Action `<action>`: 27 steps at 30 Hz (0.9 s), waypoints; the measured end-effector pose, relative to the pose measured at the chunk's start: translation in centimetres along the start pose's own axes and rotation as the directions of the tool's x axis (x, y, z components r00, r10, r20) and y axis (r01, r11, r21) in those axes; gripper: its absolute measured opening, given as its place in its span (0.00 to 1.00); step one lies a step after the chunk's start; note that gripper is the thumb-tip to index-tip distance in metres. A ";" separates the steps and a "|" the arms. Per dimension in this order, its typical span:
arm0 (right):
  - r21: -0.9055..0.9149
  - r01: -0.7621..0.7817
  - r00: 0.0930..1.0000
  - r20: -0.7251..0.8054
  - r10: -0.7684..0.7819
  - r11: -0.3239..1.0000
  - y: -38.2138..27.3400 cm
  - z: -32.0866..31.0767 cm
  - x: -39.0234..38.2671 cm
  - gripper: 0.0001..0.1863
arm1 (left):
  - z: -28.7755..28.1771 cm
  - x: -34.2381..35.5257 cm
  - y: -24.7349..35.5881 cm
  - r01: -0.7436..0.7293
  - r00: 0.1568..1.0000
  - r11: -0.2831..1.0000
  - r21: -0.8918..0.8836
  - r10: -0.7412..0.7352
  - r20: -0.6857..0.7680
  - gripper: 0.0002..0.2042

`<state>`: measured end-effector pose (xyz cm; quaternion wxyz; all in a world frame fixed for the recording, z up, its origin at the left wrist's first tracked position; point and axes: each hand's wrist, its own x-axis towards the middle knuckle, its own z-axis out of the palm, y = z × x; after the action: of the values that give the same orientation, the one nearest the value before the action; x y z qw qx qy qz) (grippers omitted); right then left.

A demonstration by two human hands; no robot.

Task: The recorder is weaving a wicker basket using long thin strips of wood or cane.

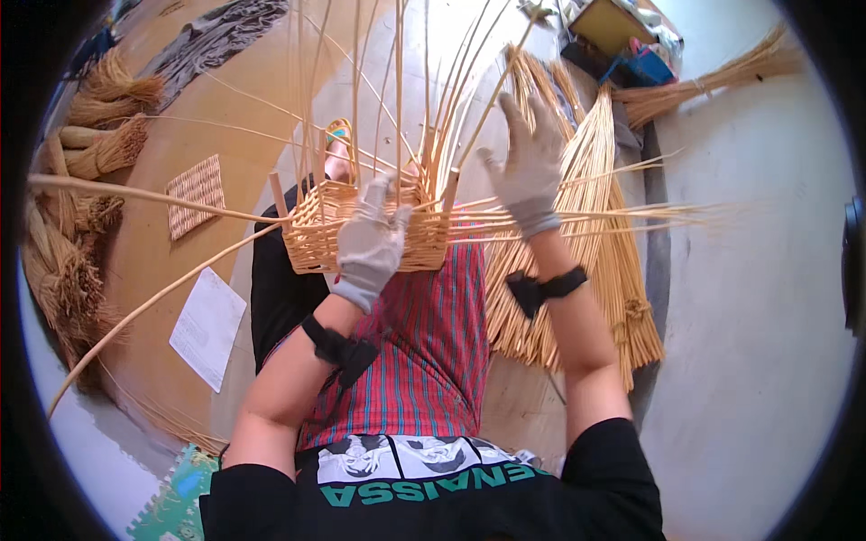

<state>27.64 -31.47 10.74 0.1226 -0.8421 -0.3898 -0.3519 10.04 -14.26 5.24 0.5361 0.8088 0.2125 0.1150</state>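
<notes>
Basket (316,238) x1; left of it, woven panel (196,197) x1, white sheet (208,329) x1.
Left hand (371,241) against basket's near side, can't tell if gripping; right hand (529,164) spread open, empty.

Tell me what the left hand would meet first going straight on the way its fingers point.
The left hand would probably first meet the upright stakes of the basket, just ahead in the picture; their depth is unclear.
</notes>
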 end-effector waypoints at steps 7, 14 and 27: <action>-0.029 -0.273 0.734 0.640 0.228 0.962 7.0 -4.2 1.6 0.22 | 2.5 -0.5 0.3 -0.491 0.865 0.783 0.381 0.488 0.113 0.50; 0.049 0.520 0.830 0.210 -0.517 0.853 1.6 -4.3 5.2 0.21 | 2.4 -0.8 -0.8 -0.573 0.792 0.669 0.473 0.600 0.111 0.54; 0.072 -0.583 0.335 0.929 0.159 0.809 6.1 -0.6 -7.4 0.28 | 2.2 -0.8 -1.2 -0.576 0.805 0.657 0.486 0.557 0.201 0.44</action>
<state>28.57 -40.08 6.46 0.1436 -0.9189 -0.2466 0.2723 9.99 -16.05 3.31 0.2348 0.9506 -0.0363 0.1997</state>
